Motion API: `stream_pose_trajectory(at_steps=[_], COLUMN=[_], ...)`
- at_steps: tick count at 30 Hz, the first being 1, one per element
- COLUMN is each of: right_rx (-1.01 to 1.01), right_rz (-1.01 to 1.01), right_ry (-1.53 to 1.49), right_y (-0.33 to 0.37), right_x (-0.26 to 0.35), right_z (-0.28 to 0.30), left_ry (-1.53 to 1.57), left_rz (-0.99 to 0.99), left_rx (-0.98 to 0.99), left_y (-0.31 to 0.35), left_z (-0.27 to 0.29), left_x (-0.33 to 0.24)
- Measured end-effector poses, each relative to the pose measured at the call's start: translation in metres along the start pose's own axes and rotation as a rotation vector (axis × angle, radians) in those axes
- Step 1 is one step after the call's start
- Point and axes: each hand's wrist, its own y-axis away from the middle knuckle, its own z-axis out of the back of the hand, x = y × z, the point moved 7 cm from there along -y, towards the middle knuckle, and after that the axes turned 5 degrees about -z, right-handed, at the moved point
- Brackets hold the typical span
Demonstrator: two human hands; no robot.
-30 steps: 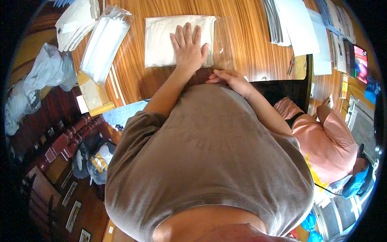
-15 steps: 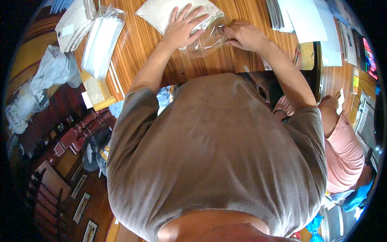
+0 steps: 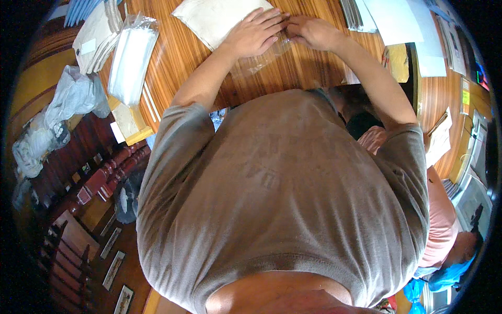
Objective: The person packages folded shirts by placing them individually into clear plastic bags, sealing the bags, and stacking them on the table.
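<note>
A folded cream cloth (image 3: 209, 22) lies on the wooden table in front of me, at the top edge of the view. A clear plastic bag (image 3: 260, 64) shows at its near edge, crumpled and see-through. My left hand (image 3: 254, 35) rests flat over the right part of the cloth and the bag, fingers stretched out and slightly apart. Beside it, my right hand (image 3: 315, 33) is closed with bent fingers at the bag's right edge, its fingertips close to the left ones. The exact pinch is partly hidden.
To the left lie a pack of clear plastic bags (image 3: 132, 63) and a stack of cream cloths (image 3: 97, 42). On the right are white sheets (image 3: 395, 21) and a grey stack (image 3: 360, 14). A person in a pink shirt (image 3: 441, 220) sits at my right, near a paper (image 3: 439, 137).
My left hand has moved right and my right hand has shifted up, so their fingertips now nearly meet over the bag. The bag's loose plastic is more covered. The person's paper is raised.
</note>
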Motion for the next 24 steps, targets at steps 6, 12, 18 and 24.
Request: stream_pose_trajectory(at_steps=[6,12,18,24], right_rx=[-0.226,-0.103,-0.248,0.03], right_rz=[0.283,0.38,0.057,-0.045], right_ry=[0.357,0.415,0.156,0.104], right_y=[0.025,0.044,0.014,-0.002], right_x=[0.025,0.063,0.063,0.06], right_z=[0.01,0.009,0.027,-0.003], left_ry=[0.0,0.029,0.779,0.063], left_rz=[-0.037,-0.076,0.138,0.216], left_rx=[0.038,-0.036,-0.213,0.009], left_y=[-0.002,-0.001,-0.007,0.001], left_z=[0.009,0.008,-0.01,0.01], left_x=[-0.005,-0.007,0.018,0.037])
